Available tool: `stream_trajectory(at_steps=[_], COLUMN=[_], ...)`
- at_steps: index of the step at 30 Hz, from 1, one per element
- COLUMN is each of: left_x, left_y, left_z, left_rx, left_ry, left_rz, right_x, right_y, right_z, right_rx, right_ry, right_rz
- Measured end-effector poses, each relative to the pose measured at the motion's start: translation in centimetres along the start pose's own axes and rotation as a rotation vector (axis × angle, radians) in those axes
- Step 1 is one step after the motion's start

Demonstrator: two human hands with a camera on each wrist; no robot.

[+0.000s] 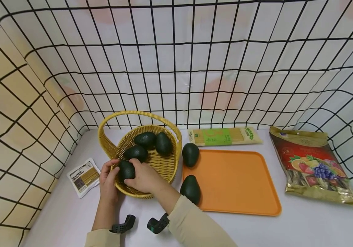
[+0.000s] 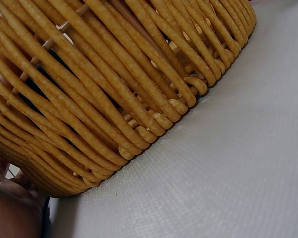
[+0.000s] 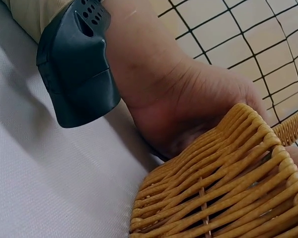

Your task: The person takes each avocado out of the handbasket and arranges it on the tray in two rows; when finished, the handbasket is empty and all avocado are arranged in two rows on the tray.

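A dark green avocado (image 1: pixel 126 170) sits at the near rim of a yellow wicker basket (image 1: pixel 176 137). My left hand (image 1: pixel 108 180) grips it from the left, and my right hand (image 1: pixel 143 176) curls over it from the right. Three more avocados (image 1: pixel 144 139) lie inside the basket. The left wrist view is filled by the basket's woven wall (image 2: pixel 114 89) and the white table (image 2: pixel 228 173). In the right wrist view I see my left wrist (image 3: pixel 179 94), its black strap (image 3: pixel 77 69) and the basket's edge (image 3: pixel 223 188).
Two avocados (image 1: pixel 190 154) (image 1: pixel 190 189) lie at the left edge of an orange tray (image 1: pixel 235 181). A noodle packet (image 1: pixel 224 136) lies behind the tray, a dried-fruit bag (image 1: pixel 313 166) to its right, and a small sachet (image 1: pixel 84 176) left of the basket. Wire-grid walls enclose the table.
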State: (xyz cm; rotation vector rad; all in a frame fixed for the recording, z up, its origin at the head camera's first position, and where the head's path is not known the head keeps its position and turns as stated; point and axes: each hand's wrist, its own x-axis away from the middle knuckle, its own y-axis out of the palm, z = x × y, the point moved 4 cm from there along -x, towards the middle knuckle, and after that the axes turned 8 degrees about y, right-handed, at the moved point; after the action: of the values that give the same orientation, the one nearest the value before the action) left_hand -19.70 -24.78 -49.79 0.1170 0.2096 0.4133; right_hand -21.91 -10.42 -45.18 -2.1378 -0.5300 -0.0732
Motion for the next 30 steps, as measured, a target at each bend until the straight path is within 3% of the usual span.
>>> stream_trajectory(at_steps=[13, 21, 30], left_x=[-0.1, -0.2, 0.0], left_y=[-0.1, 0.2, -0.1], left_z=[0.0, 0.0, -0.1], left_rx=[-0.001, 0.011, 0.007], left_ry=[-0.005, 0.029, 0.022], left_rz=[0.004, -0.004, 0.004], right_x=[0.2, 0.5, 1.1], right_y=[-0.3, -1.1, -1.6], right_z=[0.2, 0.4, 0.4], right_rx=[-0.079, -0.131, -0.239], right_ry=[0.045, 0.027, 0.018], right_rz=[0.035, 0.149, 0.190])
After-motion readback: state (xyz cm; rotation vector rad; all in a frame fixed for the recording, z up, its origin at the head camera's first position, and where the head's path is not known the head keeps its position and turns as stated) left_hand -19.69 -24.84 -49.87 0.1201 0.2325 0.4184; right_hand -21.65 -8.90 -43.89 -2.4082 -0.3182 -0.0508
